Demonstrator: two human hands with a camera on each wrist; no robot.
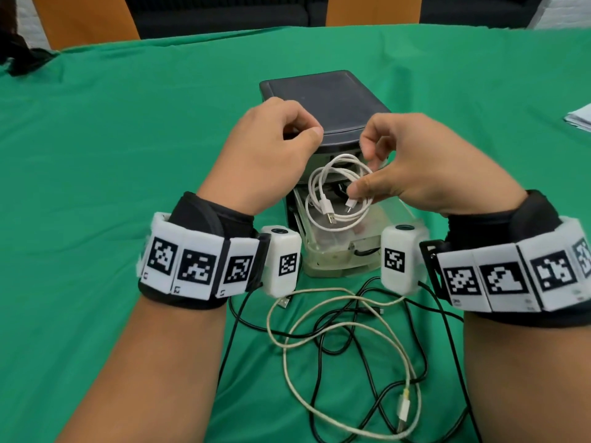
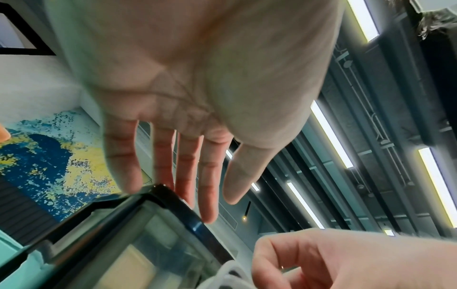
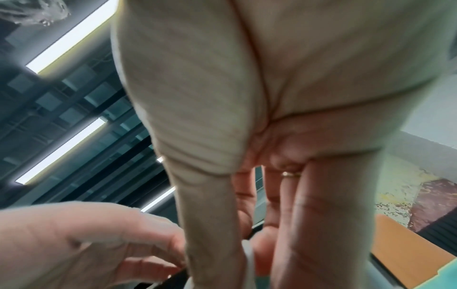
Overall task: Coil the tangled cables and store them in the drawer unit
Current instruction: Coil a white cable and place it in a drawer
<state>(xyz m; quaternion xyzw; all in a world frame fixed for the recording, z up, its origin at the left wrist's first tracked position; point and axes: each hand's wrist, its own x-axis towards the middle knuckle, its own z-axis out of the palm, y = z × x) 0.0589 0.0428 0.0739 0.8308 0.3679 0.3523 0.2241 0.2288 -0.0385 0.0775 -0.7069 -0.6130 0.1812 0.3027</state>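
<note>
On a table covered by a green cloth [image 1: 128, 148] stands a small dark drawer unit [image 1: 323, 100], with a clear plastic drawer [image 1: 348, 254] pulled out toward the person. The right hand [image 1: 415, 167] holds a coiled white cable [image 1: 335, 193] directly above the open drawer; the thumb and curled fingers pinch the coil at its right side, and both plug ends hang inside the loop. Whether the coil's lower edge touches the drawer cannot be told. The left hand [image 1: 268, 151] is raised beside the front left corner of the unit's top. In the head view its fingers look curled with the thumb against the forefinger, while the left wrist view shows the fingers [image 2: 207, 176] extended and relaxed near the unit's dark edge; no object is visibly held in it. The right wrist view is blurred and confirms only white cable between thumb and fingers. On the cloth, nearer the person than the drawer, a cream cable [image 1: 339, 353] and a black cable [image 1: 323, 343] lie loose and intertwined, uncoiled. Some white papers [image 1: 580, 118] sit at the table's far right edge.
</note>
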